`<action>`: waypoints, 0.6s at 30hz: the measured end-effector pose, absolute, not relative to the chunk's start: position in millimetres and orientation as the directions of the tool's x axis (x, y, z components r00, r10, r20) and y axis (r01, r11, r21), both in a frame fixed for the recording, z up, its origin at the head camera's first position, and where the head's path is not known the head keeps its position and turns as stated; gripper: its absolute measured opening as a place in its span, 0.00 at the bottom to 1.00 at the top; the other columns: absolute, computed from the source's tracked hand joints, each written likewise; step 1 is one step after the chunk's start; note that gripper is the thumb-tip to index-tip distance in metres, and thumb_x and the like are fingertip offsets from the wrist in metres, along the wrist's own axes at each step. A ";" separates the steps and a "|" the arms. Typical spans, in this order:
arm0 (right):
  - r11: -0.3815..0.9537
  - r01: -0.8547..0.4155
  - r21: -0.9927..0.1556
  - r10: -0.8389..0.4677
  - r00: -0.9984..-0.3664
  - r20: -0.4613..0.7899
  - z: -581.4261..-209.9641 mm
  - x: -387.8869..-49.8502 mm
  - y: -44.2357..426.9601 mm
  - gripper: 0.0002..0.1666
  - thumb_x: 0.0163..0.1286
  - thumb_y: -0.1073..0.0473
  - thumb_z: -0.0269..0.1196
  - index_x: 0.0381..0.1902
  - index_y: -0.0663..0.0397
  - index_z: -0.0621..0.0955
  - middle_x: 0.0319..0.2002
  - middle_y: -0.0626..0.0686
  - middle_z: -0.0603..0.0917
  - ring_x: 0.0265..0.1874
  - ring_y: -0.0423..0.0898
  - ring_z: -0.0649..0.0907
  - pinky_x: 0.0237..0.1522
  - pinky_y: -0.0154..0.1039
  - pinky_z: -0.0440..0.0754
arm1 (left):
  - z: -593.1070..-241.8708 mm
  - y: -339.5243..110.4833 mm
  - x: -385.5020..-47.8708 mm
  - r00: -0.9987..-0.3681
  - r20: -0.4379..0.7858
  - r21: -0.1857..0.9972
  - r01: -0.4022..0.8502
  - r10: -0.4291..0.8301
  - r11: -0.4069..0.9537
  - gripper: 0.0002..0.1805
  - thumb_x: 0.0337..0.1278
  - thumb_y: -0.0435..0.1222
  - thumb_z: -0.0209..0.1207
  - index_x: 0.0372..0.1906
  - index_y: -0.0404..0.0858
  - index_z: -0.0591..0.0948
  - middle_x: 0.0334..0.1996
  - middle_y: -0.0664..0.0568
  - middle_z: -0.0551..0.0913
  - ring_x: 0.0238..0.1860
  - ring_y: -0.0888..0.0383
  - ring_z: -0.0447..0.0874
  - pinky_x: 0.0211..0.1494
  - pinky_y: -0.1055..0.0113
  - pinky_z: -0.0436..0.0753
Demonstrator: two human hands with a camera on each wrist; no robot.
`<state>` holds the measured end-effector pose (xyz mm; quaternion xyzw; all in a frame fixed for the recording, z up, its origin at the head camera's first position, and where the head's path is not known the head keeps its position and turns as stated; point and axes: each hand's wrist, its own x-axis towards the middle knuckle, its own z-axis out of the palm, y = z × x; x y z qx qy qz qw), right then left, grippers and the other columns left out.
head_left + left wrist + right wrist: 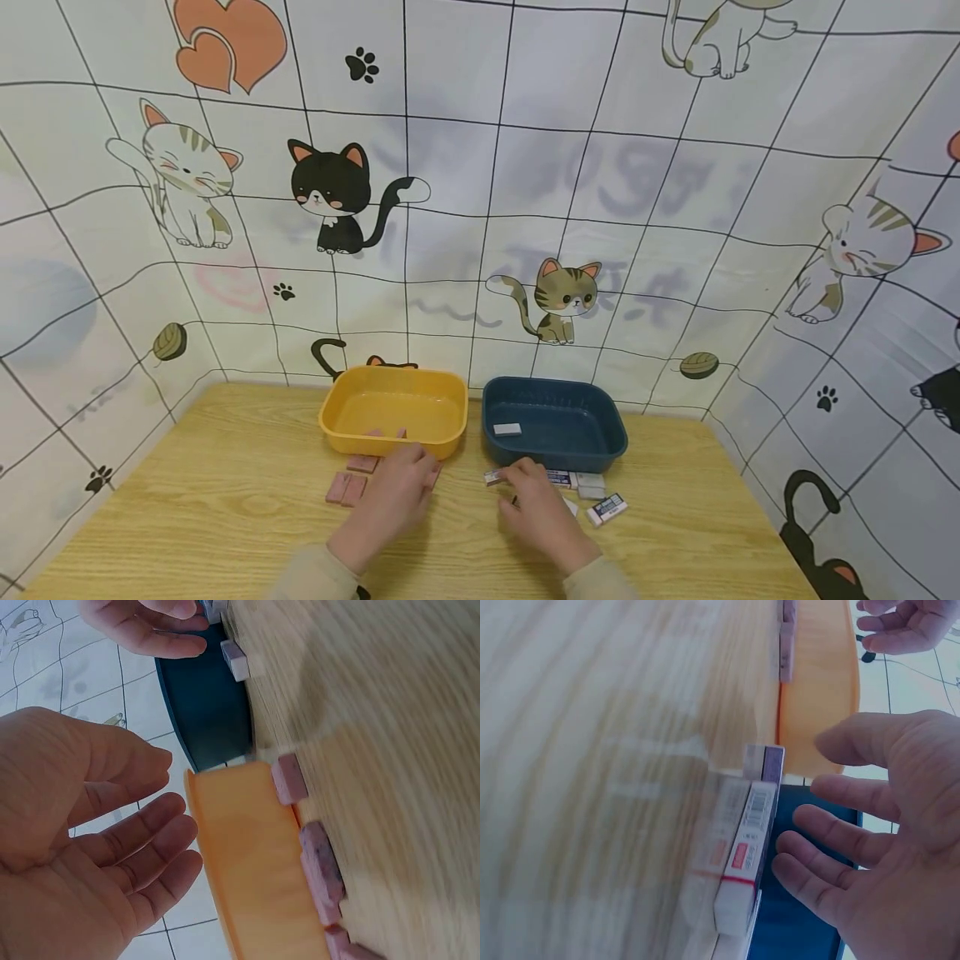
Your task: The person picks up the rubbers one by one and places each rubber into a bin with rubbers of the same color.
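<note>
Your left hand (397, 492) is loosely open in front of the yellow basin (431, 408), its fingers slightly bent and the thumb apart from most of them; the left wrist view shows it clear of the pink blocks (362, 463). Those blocks lie on the table (675, 533) along the basin's near side, some to the left of your hand and one just right of it. Further pink pieces (402, 432) show inside the basin.

Your right hand (542, 510) is also relaxed, with its fingers bent and spread and the thumb apart, near the blue basin (570, 425). The right wrist view shows the fingertips apart from the white blocks (607, 509), several of which have printed sleeves. These lie on the table to the left and right of your hand, while one white piece (507, 430) rests inside the blue basin, towards its left.
</note>
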<state>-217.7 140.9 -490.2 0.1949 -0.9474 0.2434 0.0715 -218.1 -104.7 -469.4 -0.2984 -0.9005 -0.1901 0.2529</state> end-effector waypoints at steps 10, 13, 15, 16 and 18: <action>0.832 -0.385 -0.399 -0.350 -0.923 0.162 -489.5 -220.8 152.1 0.18 0.59 0.67 0.68 0.49 0.61 0.86 0.42 0.53 0.79 0.43 0.51 0.78 0.46 0.54 0.81 | -474.5 -91.0 -212.9 -0.726 0.513 0.237 0.632 0.458 0.738 0.14 0.41 0.22 0.71 0.37 0.36 0.85 0.34 0.51 0.77 0.34 0.57 0.76 0.37 0.61 0.78; 0.833 -0.389 -0.393 -0.362 -0.921 0.145 -488.5 -220.4 155.8 0.19 0.58 0.67 0.70 0.49 0.61 0.85 0.39 0.51 0.79 0.40 0.50 0.76 0.44 0.53 0.80 | -474.5 -88.2 -211.5 -0.738 0.487 0.262 0.633 0.467 0.728 0.13 0.44 0.22 0.70 0.38 0.35 0.85 0.34 0.51 0.77 0.36 0.57 0.76 0.40 0.61 0.79; 0.836 -0.388 -0.387 -0.364 -0.921 0.137 -487.2 -219.7 157.7 0.19 0.57 0.67 0.71 0.48 0.61 0.85 0.38 0.51 0.78 0.38 0.49 0.76 0.42 0.51 0.79 | -475.3 -86.5 -211.2 -0.736 0.485 0.262 0.637 0.472 0.725 0.13 0.44 0.23 0.70 0.38 0.35 0.85 0.34 0.52 0.77 0.37 0.57 0.76 0.42 0.60 0.80; 0.838 -0.387 -0.385 -0.364 -0.922 0.133 -486.7 -219.5 158.6 0.19 0.56 0.67 0.71 0.48 0.61 0.85 0.38 0.51 0.78 0.38 0.48 0.75 0.41 0.50 0.78 | -476.0 -85.9 -211.1 -0.736 0.483 0.261 0.638 0.474 0.724 0.13 0.44 0.23 0.71 0.38 0.35 0.85 0.34 0.52 0.77 0.37 0.57 0.76 0.42 0.60 0.80; 0.844 -0.385 -0.374 -0.364 -0.922 0.129 -485.9 -218.9 159.8 0.18 0.56 0.66 0.72 0.47 0.61 0.85 0.37 0.51 0.79 0.38 0.49 0.76 0.41 0.51 0.78 | -476.4 -84.7 -210.6 -0.736 0.481 0.262 0.639 0.476 0.723 0.13 0.45 0.23 0.71 0.38 0.35 0.85 0.34 0.52 0.77 0.37 0.57 0.76 0.43 0.60 0.79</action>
